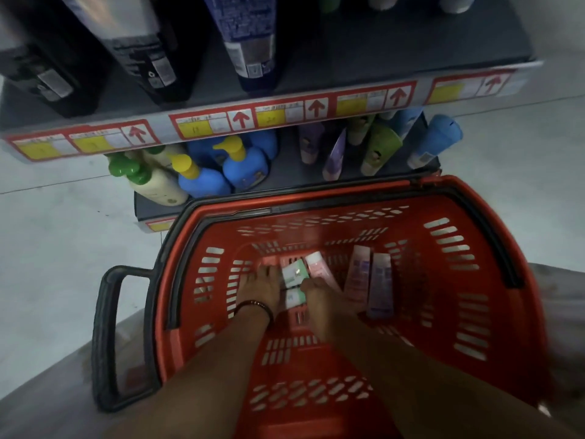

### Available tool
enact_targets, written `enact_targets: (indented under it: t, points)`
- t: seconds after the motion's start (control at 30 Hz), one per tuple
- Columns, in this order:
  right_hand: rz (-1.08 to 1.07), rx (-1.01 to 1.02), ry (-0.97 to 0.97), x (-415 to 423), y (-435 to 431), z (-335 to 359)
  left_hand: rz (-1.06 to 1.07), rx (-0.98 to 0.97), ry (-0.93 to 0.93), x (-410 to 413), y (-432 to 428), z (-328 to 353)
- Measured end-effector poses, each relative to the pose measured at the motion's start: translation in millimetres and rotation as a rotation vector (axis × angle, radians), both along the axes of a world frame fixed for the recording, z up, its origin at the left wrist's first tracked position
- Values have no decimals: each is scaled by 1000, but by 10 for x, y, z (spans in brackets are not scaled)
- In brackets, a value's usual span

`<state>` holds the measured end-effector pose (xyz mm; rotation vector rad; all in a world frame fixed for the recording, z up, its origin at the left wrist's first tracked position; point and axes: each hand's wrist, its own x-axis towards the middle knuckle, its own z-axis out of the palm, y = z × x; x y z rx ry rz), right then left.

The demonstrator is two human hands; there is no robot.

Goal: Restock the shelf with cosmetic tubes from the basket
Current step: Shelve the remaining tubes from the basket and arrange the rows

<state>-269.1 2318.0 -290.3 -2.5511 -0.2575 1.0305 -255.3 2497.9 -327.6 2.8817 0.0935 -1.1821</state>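
Observation:
Both my hands reach down into the red basket [443,280]. My left hand [259,288], with a dark band on its wrist, has its fingers stretched to the basket floor, touching the left side of a green-and-white tube [294,274]. My right hand [321,294] lies over the lower end of a pink tube [318,266], its fingertips at a second green tube [294,298]; its grip is blurred. A pale pink tube [357,274] and a purple tube [380,285] lie to the right, untouched.
The basket's black handle [106,337] sticks out on the left. Behind the basket is a low shelf [285,166] with blue pump bottles [243,166], a cream bottle [158,185], and purple and green tubes [380,150]. An upper shelf edge with price labels [240,122] overhangs it.

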Motion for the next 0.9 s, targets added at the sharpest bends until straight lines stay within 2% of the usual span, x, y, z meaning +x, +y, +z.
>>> enact_targets:
  t: [0.17, 0.27, 0.43, 0.53, 0.63, 0.7, 0.77, 0.9]
  points:
    - [194, -231, -98, -10, 324, -106, -157, 110, 22, -46, -1, -56]
    - [276, -349, -146, -30, 463, -190, -156, 140, 22, -44, -38, -75]
    - [307, -402, -59, -56, 470, -250, 55, 39, 108, -43, -67, -173]
    - [340, -344, 8, -216, 490, -303, 295, -112, 211, -49, -80, -149]
    - [235, -324, -13, -221, 517, -304, 420, -173, 271, -47, -72, -48]
    - [232, -296, -21, -205, 481, -348, 489, -147, 256, -44, -41, -25]
    - [230, -228, 91, -160, 443, -332, 565, -158, 204, -17, 4, 16]
    - [128, -118, 197, -42, 345, -199, 760, -286, 156, 105, 70, 136]
